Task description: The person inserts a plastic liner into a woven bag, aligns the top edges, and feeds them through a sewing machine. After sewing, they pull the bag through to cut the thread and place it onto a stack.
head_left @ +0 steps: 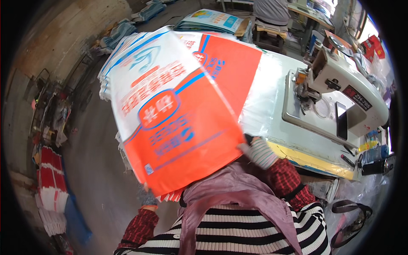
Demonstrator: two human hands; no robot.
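Observation:
A large orange-and-white printed sack [199,146] is spread flat in front of me, tilted across the table's left side and slightly blurred. My right hand [261,153], in a striped glove, grips its near right corner. At the near left corner, my left hand [147,199] in a grey glove holds the edge, its fingers partly hidden by the sack. Beneath and behind it lies another orange sack [238,63] of the same kind. More sacks show as layered white edges [105,80] at the far left.
To the right, a white sewing machine [357,89] stands on the table [276,78], with a black phone [341,121] on its base. Bottles [376,154] sit at the right edge. Folded red-and-white sacks [53,174] are at left. Another person [272,10] sits at the back.

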